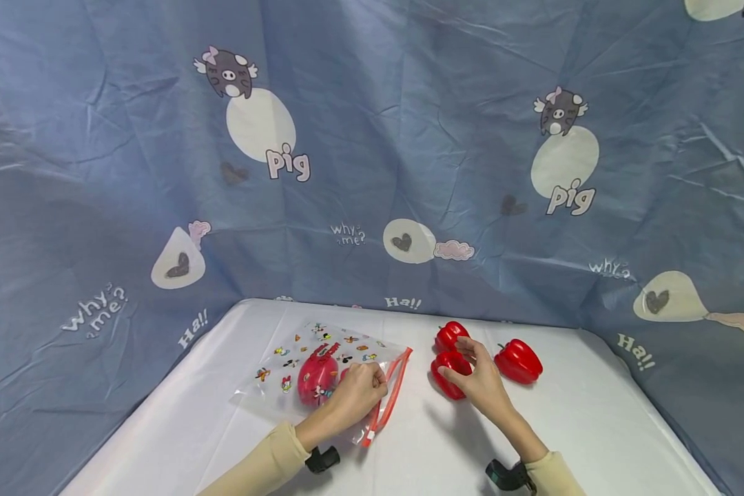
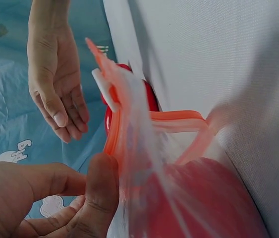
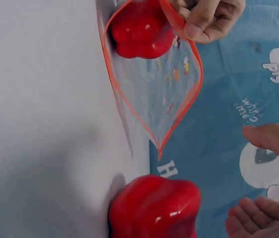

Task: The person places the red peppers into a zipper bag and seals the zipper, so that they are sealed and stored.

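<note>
My left hand [image 1: 359,393] pinches the upper edge of a clear zip bag [image 1: 266,375] printed with small cartoon figures. The bag's orange-red zip mouth [image 3: 194,99] gapes toward the right, as the right wrist view shows. Inside lies a red bell pepper [image 1: 315,382], with more red showing partly behind the left hand. Another bell pepper [image 3: 141,32] sits just within the mouth. My right hand [image 1: 486,386] hovers over a red bell pepper [image 1: 448,386] on the table, fingers spread and loosely bent. A gap separates hand and pepper in the right wrist view.
Behind the pepper under my right hand lies a second red bell pepper [image 1: 451,335]. A third bell pepper [image 1: 519,362] rests to the right. Everything is on a white-covered table [image 1: 595,413], with a blue printed curtain [image 1: 359,138] behind it.
</note>
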The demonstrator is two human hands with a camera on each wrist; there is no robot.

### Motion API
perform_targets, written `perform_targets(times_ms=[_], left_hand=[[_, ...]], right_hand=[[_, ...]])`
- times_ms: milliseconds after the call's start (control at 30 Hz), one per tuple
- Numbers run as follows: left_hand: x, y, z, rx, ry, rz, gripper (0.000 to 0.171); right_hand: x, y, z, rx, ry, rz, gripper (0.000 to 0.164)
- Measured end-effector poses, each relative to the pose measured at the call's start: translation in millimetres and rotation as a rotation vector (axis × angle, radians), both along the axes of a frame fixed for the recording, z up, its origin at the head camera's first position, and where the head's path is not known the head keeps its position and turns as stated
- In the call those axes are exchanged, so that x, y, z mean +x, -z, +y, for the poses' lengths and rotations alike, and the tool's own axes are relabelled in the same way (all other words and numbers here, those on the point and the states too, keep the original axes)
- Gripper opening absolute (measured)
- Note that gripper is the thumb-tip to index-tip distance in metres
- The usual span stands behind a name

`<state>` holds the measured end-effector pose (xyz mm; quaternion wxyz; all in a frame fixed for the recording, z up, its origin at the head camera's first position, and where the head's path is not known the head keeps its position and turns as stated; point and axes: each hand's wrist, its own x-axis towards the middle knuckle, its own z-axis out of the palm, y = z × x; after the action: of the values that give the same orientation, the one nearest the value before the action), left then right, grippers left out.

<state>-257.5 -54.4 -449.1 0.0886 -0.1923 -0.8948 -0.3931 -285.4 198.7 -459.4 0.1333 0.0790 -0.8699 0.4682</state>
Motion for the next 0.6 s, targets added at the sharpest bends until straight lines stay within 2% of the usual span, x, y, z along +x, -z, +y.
perform_targets(times_ms=[233, 600], left_hand=[[-0.3, -0.1, 0.0, 0.001, 0.006, 0.007, 0.007], [-0.5, 1.2, -0.3, 0.002, 0.009, 0.003, 0.008]], right_hand=[[-3.1, -3.1, 4.6, -0.037, 0.025, 0.001, 0.074], [-6.6, 1.5, 6.9, -0.035, 0.086, -0.016, 0.074]])
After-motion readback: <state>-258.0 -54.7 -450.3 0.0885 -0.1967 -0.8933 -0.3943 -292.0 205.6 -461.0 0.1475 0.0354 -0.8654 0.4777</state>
